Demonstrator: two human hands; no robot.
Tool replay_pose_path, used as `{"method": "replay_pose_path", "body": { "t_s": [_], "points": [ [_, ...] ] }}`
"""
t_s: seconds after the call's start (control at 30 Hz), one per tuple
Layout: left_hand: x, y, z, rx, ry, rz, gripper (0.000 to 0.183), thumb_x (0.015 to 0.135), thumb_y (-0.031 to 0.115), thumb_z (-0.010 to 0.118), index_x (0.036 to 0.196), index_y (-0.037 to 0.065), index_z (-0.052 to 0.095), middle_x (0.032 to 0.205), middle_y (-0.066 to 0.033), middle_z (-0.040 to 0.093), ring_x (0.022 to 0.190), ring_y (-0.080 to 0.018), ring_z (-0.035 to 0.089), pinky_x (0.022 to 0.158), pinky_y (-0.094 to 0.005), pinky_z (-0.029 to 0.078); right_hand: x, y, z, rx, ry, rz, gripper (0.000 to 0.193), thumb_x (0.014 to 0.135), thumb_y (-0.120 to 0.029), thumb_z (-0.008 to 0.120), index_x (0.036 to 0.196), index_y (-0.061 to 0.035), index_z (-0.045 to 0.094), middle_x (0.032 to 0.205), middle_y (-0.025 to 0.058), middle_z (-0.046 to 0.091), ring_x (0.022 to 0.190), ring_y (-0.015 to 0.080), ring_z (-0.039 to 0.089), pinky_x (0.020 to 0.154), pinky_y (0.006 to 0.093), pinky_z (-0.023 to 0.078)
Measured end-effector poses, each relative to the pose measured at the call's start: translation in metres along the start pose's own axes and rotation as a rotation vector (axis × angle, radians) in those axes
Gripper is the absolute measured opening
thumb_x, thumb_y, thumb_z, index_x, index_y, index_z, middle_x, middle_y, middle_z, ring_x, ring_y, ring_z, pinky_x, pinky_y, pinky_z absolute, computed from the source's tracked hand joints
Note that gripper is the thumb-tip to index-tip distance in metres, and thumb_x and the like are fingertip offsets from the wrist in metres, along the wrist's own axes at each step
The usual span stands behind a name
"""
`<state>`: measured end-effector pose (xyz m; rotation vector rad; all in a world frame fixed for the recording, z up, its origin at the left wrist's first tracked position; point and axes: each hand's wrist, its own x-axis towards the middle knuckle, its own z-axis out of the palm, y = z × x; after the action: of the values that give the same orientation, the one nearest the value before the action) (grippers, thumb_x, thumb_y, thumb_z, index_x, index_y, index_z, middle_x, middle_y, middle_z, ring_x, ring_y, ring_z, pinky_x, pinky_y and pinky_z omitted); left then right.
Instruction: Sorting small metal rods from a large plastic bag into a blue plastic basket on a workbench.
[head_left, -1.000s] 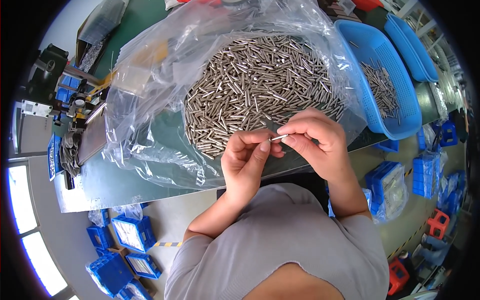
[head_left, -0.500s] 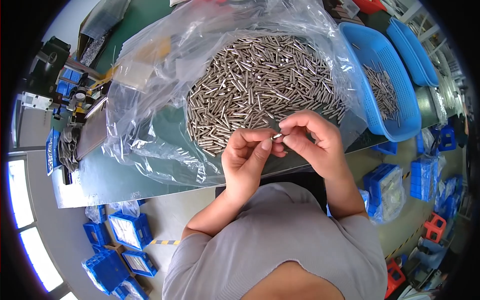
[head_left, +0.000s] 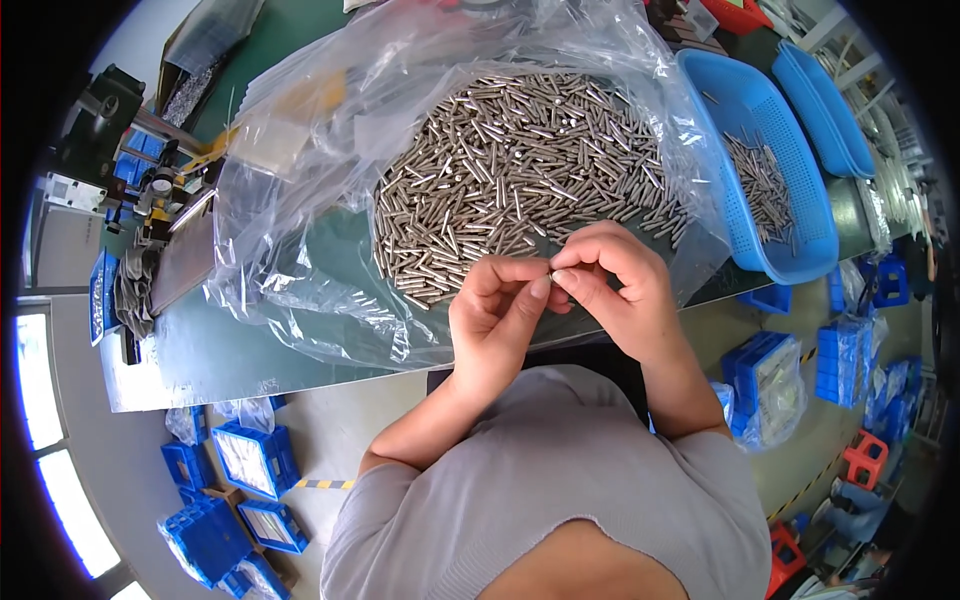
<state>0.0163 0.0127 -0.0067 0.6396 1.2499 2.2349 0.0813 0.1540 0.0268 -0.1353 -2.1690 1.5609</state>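
Note:
Close together at the table's near edge, my left hand [head_left: 500,308] and my right hand [head_left: 617,290] meet at the fingertips. Both are closed in a pinch on a small metal pin [head_left: 552,272], mostly hidden by the fingers. Just beyond them lies a wide heap of similar silvery metal pins [head_left: 520,165], spread on a clear plastic sheet [head_left: 330,215] over the green tabletop [head_left: 230,362].
To the right of the heap stands a blue perforated basket [head_left: 735,190] with loose pins [head_left: 762,185] inside. A second blue basket [head_left: 825,110] is beyond it. A dark machine [head_left: 100,125] occupies the table's left end. Blue crates [head_left: 250,458] stand on the floor.
My right hand's fingertips have closed in against the left ones. The pin, partly visible before, is now mostly covered.

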Motion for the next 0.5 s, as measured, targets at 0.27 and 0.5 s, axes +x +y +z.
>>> {"method": "replay_pose_path", "body": {
  "t_s": [0.27,0.5],
  "points": [
    [-0.0023,0.0051,0.0054,0.059,-0.026,-0.035,0.016,0.090,-0.007,0.055,0.105,-0.004,0.051,0.095,-0.0113,0.063,0.084,-0.0144,0.064,0.075,-0.0256,0.054,-0.0029,0.0039,0.0003,-0.068,0.004,-0.104,0.004,0.085,-0.001,0.062,0.087,0.0008,0.058,0.088,0.0071,0.057,0.068,0.0112,0.055,0.056,0.0223,0.043],
    [-0.0022,0.0037,0.0026,0.000,-0.069,-0.027,0.015,0.090,-0.007,0.055,0.104,-0.003,0.051,0.095,-0.0112,0.064,0.082,-0.0141,0.064,0.074,-0.0262,0.054,-0.0026,0.0033,-0.0013,-0.087,-0.002,-0.127,0.006,0.087,-0.004,0.060,0.086,0.0005,0.056,0.085,0.0064,0.055,0.070,0.0113,0.052,0.058,0.0228,0.042]
  ]
}}
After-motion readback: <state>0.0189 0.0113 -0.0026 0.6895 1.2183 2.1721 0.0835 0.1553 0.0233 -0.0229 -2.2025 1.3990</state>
